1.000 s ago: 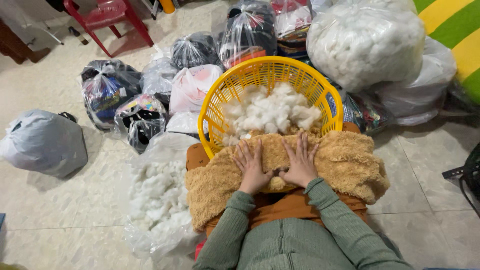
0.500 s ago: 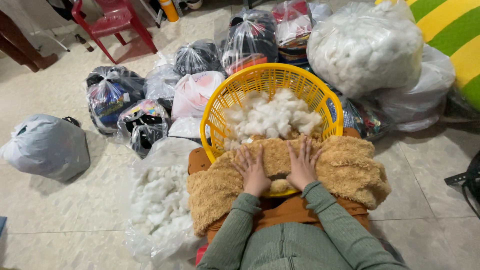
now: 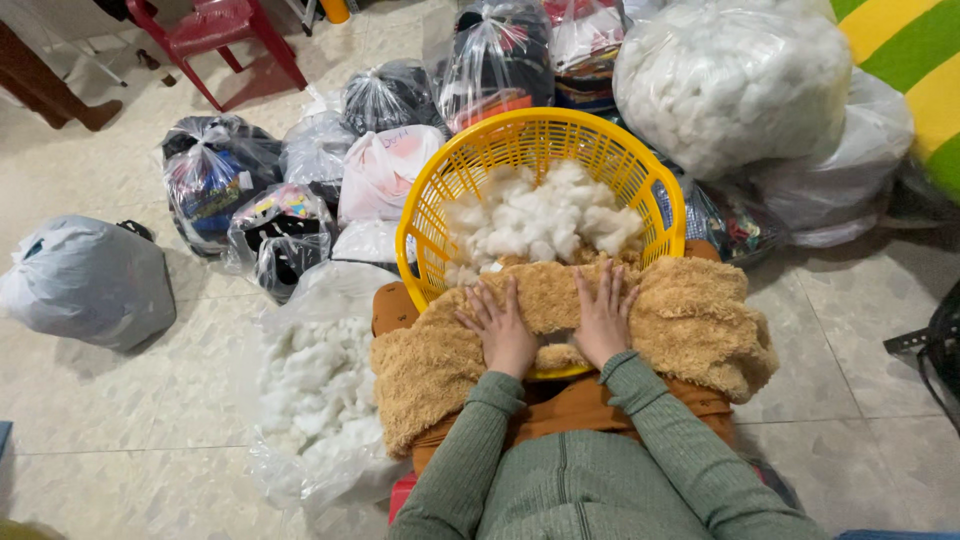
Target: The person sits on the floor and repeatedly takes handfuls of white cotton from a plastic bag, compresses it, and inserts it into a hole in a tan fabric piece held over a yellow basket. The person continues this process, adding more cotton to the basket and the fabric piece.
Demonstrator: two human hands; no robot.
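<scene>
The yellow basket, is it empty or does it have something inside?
Not empty. The yellow basket holds a pile of white stuffing that stays below the far rim, and a tan fuzzy fabric is draped over its near edge.

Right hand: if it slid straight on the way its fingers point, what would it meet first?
Probably the white stuffing heaped in the yellow basket; the right hand lies flat on the tan fuzzy fabric, fingers aimed there.
</scene>
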